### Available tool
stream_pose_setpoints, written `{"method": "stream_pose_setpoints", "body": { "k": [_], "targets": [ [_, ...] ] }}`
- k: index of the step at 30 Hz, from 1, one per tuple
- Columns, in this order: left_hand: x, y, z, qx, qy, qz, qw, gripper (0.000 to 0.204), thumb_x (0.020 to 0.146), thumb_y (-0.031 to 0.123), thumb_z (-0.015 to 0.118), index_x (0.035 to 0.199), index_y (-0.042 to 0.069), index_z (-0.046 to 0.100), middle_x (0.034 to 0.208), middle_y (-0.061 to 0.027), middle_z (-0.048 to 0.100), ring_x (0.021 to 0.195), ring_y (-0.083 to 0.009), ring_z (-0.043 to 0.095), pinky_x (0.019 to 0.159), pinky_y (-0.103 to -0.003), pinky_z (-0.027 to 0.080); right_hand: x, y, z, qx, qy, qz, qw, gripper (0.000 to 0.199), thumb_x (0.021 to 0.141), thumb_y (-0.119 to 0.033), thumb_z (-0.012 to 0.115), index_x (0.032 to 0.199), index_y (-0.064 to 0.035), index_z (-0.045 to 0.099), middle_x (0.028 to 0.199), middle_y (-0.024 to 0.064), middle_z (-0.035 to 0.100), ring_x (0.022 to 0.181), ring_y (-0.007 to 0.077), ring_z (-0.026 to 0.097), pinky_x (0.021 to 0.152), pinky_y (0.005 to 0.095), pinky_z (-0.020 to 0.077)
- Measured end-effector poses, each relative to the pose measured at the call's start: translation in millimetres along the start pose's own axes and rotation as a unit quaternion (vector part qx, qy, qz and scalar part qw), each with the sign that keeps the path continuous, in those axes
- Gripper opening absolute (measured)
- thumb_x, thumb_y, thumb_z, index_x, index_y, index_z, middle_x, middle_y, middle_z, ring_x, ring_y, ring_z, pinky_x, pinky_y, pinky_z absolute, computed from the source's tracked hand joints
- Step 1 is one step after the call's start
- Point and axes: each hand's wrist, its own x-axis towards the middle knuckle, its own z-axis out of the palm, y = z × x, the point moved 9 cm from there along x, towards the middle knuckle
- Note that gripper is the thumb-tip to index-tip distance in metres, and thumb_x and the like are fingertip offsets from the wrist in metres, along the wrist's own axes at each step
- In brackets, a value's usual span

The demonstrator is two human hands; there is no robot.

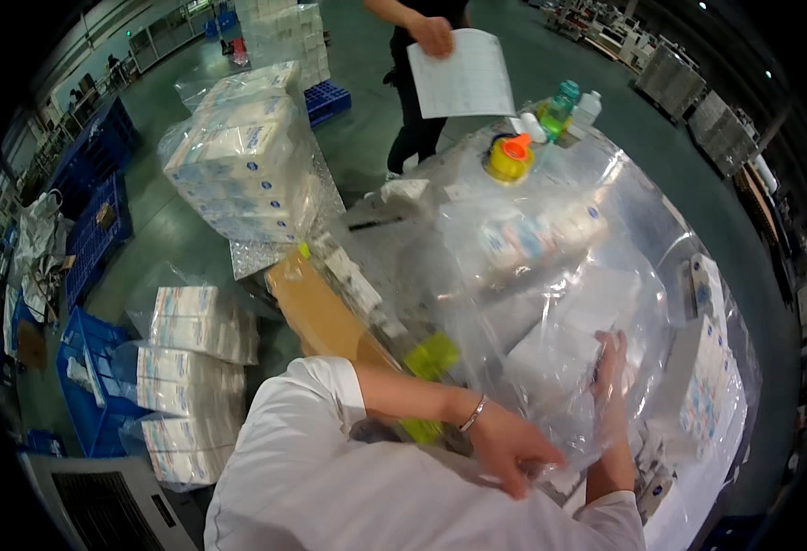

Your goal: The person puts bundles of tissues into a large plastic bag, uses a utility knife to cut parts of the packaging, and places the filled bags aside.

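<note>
My white shirt [376, 500] fills the bottom of the frame. Right of centre, a clear plastic bag [647, 298] lies on the table [610, 170] around a white pack [541, 363]. My hands are apart: the right [611, 363] against the pack, the left [515, 450] by the bag's near edge; I cannot tell whether either grips.
</note>
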Motion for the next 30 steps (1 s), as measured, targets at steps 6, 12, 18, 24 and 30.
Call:
{"method": "stream_pose_setpoints", "body": {
  "k": [6,12,18,24,30],
  "targets": [
    [-192.1,-139.4,-319.4,-0.120,0.358,-0.137,0.916,0.040,0.085,0.016,0.049,0.123,0.007,0.039,0.108,-0.0041,0.056,0.096,-0.0127,0.053,0.082,-0.023,0.043,57.5,-33.0,50.4,-0.358,0.216,0.154,0.895,0.094,0.063,-0.046,0.067,0.129,0.0046,0.023,0.115,0.0303,0.042,0.105,0.0333,0.046,0.092,0.0401,0.0353],
    [-352.9,-265.3,-494.1,0.232,0.338,-0.553,0.725,0.060,0.079,0.006,0.044,0.135,0.013,0.024,0.123,-0.0155,0.046,0.102,-0.0309,0.052,0.080,-0.042,0.043,114.7,-7.0,110.5,-0.270,0.166,0.114,0.941,0.066,0.074,-0.036,0.060,0.120,0.0069,0.039,0.113,0.0215,0.047,0.103,0.0284,0.047,0.087,0.0362,0.0381],
    [-382.2,-383.3,-557.8,0.178,0.301,-0.595,0.724,0.073,0.078,-0.005,0.041,0.138,0.027,0.015,0.134,-0.0091,0.035,0.118,-0.0279,0.040,0.085,-0.044,0.040,110.4,-72.5,172.6,-0.238,0.094,-0.079,0.963,0.044,0.080,-0.019,0.055,0.113,0.0081,0.045,0.115,0.0190,0.047,0.105,0.0267,0.047,0.090,0.0359,0.0349],
    [-333.7,-437.6,-595.4,0.197,0.195,-0.591,0.758,0.087,0.069,-0.012,0.048,0.138,0.026,0.011,0.138,-0.0062,0.029,0.121,-0.0258,0.038,0.087,-0.038,0.041,112.8,-52.4,161.6,-0.173,0.147,0.026,0.973,0.047,0.079,-0.015,0.054,0.118,0.0071,0.038,0.118,0.0163,0.045,0.107,0.0227,0.045,0.090,0.0330,0.0349],
    [-336.7,-496.0,-623.5,0.176,0.285,-0.559,0.758,0.074,0.072,-0.003,0.045,0.136,0.026,0.022,0.126,-0.0111,0.046,0.113,-0.0286,0.045,0.090,-0.039,0.039,113.1,-41.6,153.3,-0.228,0.171,0.071,0.956,0.054,0.080,-0.020,0.055,0.122,0.0057,0.033,0.118,0.0154,0.045,0.106,0.0219,0.045,0.090,0.0312,0.0340]
  ]
}}
